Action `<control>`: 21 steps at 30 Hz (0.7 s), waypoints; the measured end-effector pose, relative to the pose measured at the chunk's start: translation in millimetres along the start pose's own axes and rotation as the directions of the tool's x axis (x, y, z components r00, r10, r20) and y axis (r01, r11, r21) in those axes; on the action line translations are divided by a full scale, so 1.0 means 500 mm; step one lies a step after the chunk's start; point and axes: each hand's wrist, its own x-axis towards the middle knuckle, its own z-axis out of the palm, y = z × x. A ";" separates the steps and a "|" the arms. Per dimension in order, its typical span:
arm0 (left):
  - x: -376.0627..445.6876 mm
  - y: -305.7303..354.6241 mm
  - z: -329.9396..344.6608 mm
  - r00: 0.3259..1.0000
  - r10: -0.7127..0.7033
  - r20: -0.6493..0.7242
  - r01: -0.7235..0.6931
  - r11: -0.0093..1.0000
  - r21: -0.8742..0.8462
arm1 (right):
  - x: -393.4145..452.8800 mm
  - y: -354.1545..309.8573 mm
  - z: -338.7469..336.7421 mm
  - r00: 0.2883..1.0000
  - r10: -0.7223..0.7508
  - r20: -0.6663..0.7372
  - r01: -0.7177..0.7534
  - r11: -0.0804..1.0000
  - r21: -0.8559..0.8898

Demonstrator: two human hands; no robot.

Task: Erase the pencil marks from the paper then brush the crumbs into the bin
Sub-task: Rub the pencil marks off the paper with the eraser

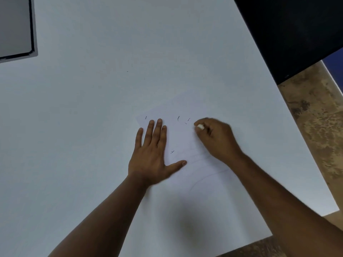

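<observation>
The left hand [152, 151] is lying spread flat on the paper [187, 140] at frame centre, steadying it well, while the right hand [217, 140] is pinching the eraser [200, 126] and should be rubbing in short, light strokes.

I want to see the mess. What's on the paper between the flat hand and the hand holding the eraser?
Head view: dark eraser crumbs on bare paper between left hand and right hand with eraser.

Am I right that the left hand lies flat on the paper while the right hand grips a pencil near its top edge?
Not quite: the right hand grips a small white eraser, not a pencil. The head view shows it. The left hand does lie flat on the paper.
</observation>
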 end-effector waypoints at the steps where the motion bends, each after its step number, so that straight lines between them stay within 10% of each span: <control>1: -0.001 0.000 0.001 1.000 0.002 -0.003 -0.002 1.000 0.001 | -0.018 -0.011 0.018 1.000 -0.016 0.024 0.016 1.000 0.006; 10: 0.000 -0.006 0.009 1.000 0.019 0.008 -0.020 0.999 0.026 | -0.065 -0.054 0.104 0.982 -0.154 0.106 0.156 0.988 -0.006; 21: 0.013 -0.023 0.014 0.947 -0.240 -0.212 0.187 0.952 -0.241 | -0.028 -0.065 0.077 0.975 0.180 0.128 -0.215 0.908 0.359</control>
